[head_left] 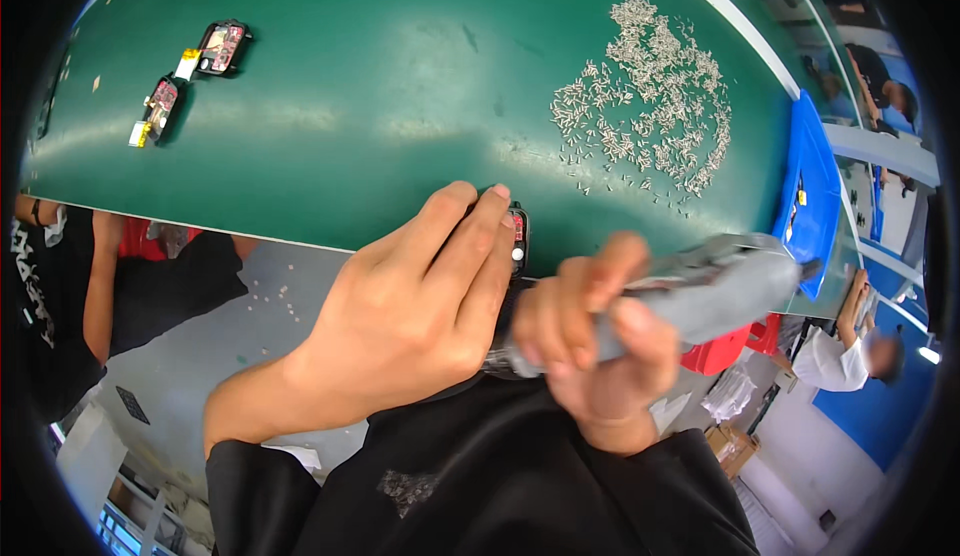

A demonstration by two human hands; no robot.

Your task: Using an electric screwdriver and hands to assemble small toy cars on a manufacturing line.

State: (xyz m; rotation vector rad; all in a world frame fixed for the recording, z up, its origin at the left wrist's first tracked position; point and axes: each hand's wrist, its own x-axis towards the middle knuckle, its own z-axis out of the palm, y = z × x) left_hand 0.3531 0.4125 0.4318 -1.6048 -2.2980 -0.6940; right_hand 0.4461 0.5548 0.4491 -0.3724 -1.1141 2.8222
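My left hand (405, 301) lies over a small black plastic case (519, 241) near the table's front edge, its fingers together and gripping the case's left side. Part of a red circuit board and a round white spot show inside the case; the rest is hidden under the fingers. Just right of it, my right hand (595, 341) is wrapped round a grey electric screwdriver (710, 291), held slantwise and blurred by motion. The tool's tip cannot be made out. Many small silver screws (650, 86) lie scattered on the table beyond my right hand.
Two open black cases with red boards (222, 48) (160, 106) and yellow-taped parts lie at the far left of the green table (400, 86). A blue bin (812, 196) stands at the right edge. A person (60, 296) sits at the left; others are at right.
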